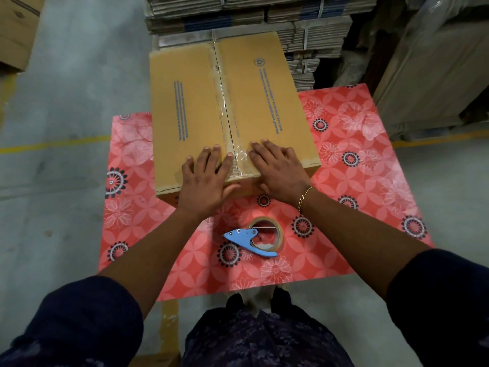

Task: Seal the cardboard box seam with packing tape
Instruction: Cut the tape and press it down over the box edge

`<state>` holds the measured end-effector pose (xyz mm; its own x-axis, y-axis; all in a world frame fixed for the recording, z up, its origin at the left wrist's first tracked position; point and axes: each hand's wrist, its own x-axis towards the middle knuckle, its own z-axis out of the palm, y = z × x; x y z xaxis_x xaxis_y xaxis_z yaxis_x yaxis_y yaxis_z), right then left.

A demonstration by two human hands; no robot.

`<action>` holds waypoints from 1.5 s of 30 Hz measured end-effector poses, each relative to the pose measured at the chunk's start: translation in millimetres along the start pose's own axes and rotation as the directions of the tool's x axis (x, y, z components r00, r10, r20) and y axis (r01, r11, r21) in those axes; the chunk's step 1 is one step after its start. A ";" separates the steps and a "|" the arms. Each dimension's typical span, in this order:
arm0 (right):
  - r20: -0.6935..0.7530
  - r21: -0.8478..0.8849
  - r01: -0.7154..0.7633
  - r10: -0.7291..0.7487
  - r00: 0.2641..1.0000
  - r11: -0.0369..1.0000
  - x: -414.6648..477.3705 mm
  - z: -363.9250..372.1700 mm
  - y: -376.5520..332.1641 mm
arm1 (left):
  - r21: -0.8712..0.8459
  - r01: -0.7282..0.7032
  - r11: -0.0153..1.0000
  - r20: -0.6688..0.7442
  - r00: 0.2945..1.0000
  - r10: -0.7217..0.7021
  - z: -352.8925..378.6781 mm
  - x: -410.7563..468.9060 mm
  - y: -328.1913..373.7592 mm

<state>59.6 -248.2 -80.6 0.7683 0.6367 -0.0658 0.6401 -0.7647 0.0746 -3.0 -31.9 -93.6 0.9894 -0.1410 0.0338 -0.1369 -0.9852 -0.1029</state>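
Cardboard box (185, 107) on the table (357, 144), under both flat hands, left hand (205, 181) left of the taped seam (225, 102), right hand (277, 168) right of it, tape dispenser (260, 238) on the table nearer than the hands, between the forearms, stacked flat cartons (251, 14) beyond the box.

The cardboard box (227, 107) fills the middle of the table (370, 160) and overhangs its far edge, blocking any straight pass across. Both hands (209, 178) lie flat on the box's near end. Near the front edge the tape dispenser (256, 238) sits between the forearms. The table's right side and near left corner lie bare. Stacked flat cartons (251, 19) wall off the far side.
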 end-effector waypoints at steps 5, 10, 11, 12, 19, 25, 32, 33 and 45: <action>-0.011 0.016 -0.001 0.001 1.000 1.000 -1.7 -2.4 1.2 | -0.024 -0.018 1.000 0.048 0.999 0.020 -3.7 -1.3 -3.7; -0.043 0.030 -0.050 0.052 0.998 0.998 1.2 -0.6 -6.4 | -0.128 0.063 0.990 -0.001 0.998 -0.063 -8.1 -2.6 4.5; -0.049 0.027 -0.050 0.051 0.997 0.998 1.7 0.6 -6.5 | -0.125 0.074 0.989 -0.013 0.997 -0.076 -7.7 -1.8 6.4; -0.052 0.023 -0.048 0.049 0.997 0.999 1.8 0.9 -6.1 | -0.114 0.079 0.990 -0.025 0.996 -0.082 -6.7 -0.9 7.3; -0.027 0.028 -0.048 0.049 0.998 0.998 1.7 1.8 -6.9 | -0.001 0.047 0.999 -0.064 0.997 -0.047 3.4 -0.6 4.9; 0.001 0.017 -0.048 0.048 0.999 0.999 0.0 0.5 -5.7 | 0.039 0.024 0.999 0.003 1.000 -0.024 0.1 -1.6 2.6; -0.013 0.033 -0.107 0.107 0.994 0.994 4.5 -0.5 -15.4 | -0.003 0.041 0.999 0.017 0.999 -0.041 -2.3 -2.7 1.5; -0.016 0.029 -0.099 0.099 0.995 0.995 5.3 0.4 -15.3 | -0.011 0.048 0.999 0.008 0.999 -0.048 -1.7 -2.3 2.3; -0.003 0.036 0.008 -0.008 1.000 0.999 1.6 -4.3 0.7 | 0.009 0.038 0.999 0.014 0.999 -0.038 -1.1 -0.7 4.9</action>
<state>61.3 -247.2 -76.4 0.7632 0.6431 -0.0639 0.6458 -0.7626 0.0384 -4.4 -36.7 -93.1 0.9945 -0.1022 0.0239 -0.0990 -0.9889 -0.1107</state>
